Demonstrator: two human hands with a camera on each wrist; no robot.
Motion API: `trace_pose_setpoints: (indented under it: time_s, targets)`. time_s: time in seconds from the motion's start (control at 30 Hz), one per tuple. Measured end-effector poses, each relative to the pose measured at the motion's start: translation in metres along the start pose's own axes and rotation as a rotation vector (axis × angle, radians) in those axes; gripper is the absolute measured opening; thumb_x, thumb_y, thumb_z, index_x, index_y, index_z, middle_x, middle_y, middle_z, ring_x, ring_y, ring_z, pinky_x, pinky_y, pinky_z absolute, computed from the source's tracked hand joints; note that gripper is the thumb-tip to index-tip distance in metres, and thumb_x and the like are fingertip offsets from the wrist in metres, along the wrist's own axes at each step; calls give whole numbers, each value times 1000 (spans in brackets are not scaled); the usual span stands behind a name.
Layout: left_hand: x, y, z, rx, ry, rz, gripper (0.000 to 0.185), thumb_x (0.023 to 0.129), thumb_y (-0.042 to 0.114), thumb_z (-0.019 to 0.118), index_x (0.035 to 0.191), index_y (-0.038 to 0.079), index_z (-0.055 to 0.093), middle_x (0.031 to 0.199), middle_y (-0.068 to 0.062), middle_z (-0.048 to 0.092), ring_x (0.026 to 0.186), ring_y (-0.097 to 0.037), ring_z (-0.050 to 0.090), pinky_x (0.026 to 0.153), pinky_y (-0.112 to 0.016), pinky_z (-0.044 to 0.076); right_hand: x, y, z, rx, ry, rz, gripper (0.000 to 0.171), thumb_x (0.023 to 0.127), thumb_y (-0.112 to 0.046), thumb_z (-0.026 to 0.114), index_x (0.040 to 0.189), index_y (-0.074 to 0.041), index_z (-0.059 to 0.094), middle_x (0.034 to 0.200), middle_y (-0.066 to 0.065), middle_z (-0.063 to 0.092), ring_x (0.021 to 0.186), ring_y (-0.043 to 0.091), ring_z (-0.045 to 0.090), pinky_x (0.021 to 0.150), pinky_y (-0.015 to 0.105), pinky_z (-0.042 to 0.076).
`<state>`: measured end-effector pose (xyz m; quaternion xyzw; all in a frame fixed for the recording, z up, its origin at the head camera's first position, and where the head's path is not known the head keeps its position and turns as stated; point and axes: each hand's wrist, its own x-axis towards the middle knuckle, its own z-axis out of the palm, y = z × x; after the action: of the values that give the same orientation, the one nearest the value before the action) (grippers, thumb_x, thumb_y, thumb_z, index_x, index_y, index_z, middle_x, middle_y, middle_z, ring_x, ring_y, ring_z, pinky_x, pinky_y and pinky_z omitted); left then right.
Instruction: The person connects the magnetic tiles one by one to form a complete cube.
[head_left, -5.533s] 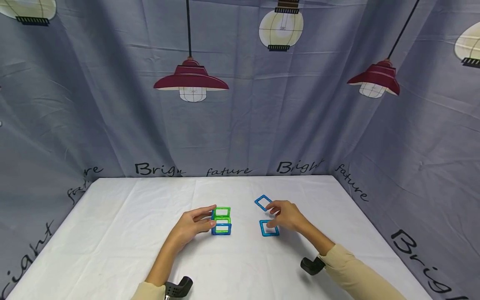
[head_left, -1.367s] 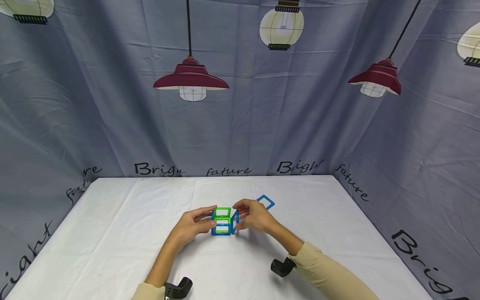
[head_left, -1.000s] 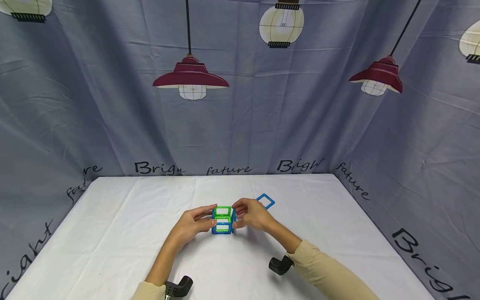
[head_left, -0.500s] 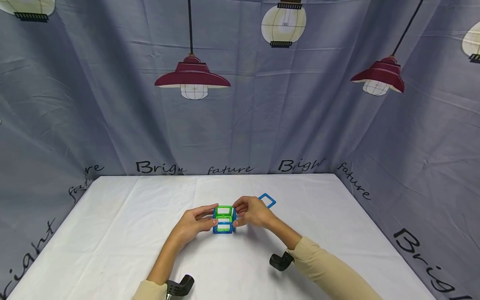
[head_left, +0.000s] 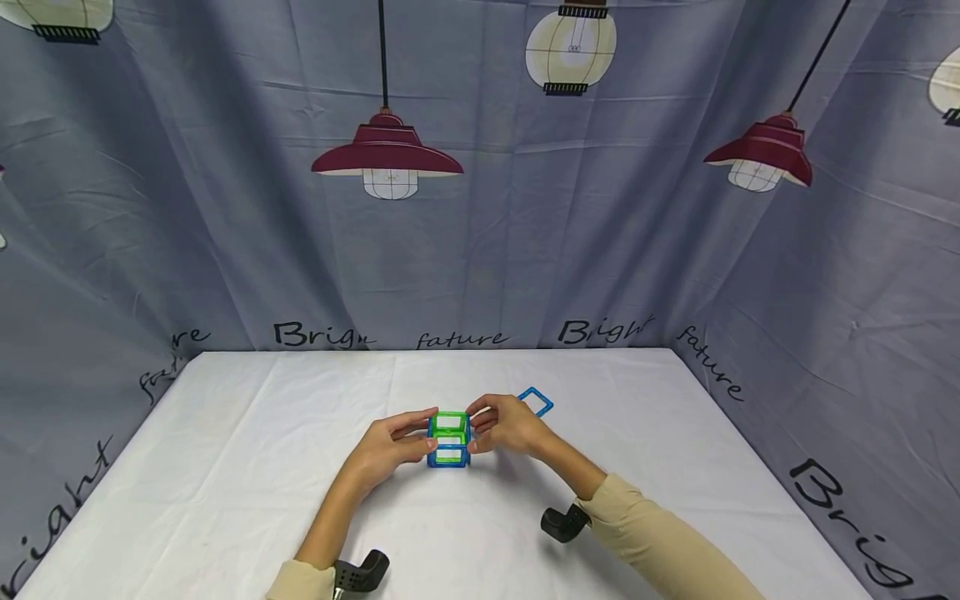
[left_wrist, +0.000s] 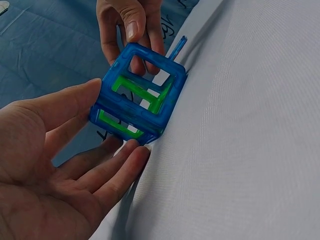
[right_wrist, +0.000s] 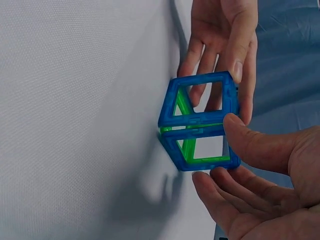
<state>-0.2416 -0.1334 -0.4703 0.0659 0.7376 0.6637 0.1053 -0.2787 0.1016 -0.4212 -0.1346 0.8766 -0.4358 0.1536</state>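
On white surface (head_left: pixel 247 467), left hand (head_left: pixel 384 454) and right hand (head_left: pixel 510 429) bracing tile cube (head_left: pixel 448 439), fingers curled lightly around opposite sides; advisable: squeezing evenly, keeping blue side panel flush.

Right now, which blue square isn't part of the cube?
The blue square tile lying flat alone on the white table, just beyond the right hand. The other blue squares are joined into the cube.

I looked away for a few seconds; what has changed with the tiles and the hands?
The right hand took the nearer loose blue tile off the table, carried it left and set it upright against the cube. The left hand stayed on the cube; the far blue tile stayed flat.
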Motion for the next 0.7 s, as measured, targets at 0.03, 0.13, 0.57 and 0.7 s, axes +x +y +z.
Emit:
trace_pose_setpoints:
  time_s: [0.03, 0.13, 0.57, 0.7]
  targets:
    - [0, 0, 0, 1, -1, 1, 54, 91, 18, 77, 142, 13, 61, 142, -19, 59, 131, -36, 58, 90, -37, 59, 0, 0, 0, 1, 1, 1, 52, 73, -3, 89, 121, -3, 66, 110, 12, 73, 104, 26, 70, 93, 39, 59]
    - [0, 0, 1, 3, 3, -1, 54, 90, 17, 77, 142, 13, 61, 142, -19, 59, 131, -36, 58, 90, -37, 59, 0, 0, 1, 12, 7, 5, 52, 73, -3, 89, 120, -3, 66, 109, 12, 73, 104, 26, 71, 92, 39, 59]
    - [-2, 3, 4, -12, 14, 20, 53, 91, 11, 76, 141, 7, 60, 140, -24, 59, 122, -31, 64, 86, -39, 61, 0, 4, 1, 62, 3, 10, 52, 73, -1, 89, 119, -2, 65, 110, 12, 73, 105, 29, 71, 91, 38, 60]
    - [0, 2, 5, -20, 17, 11, 52, 90, 11, 77, 140, 9, 62, 139, -22, 60, 118, -27, 66, 85, -38, 61, -1, 5, 1, 72, -1, 10, 52, 73, -1, 88, 120, -2, 65, 109, 12, 73, 104, 29, 71, 90, 37, 60]
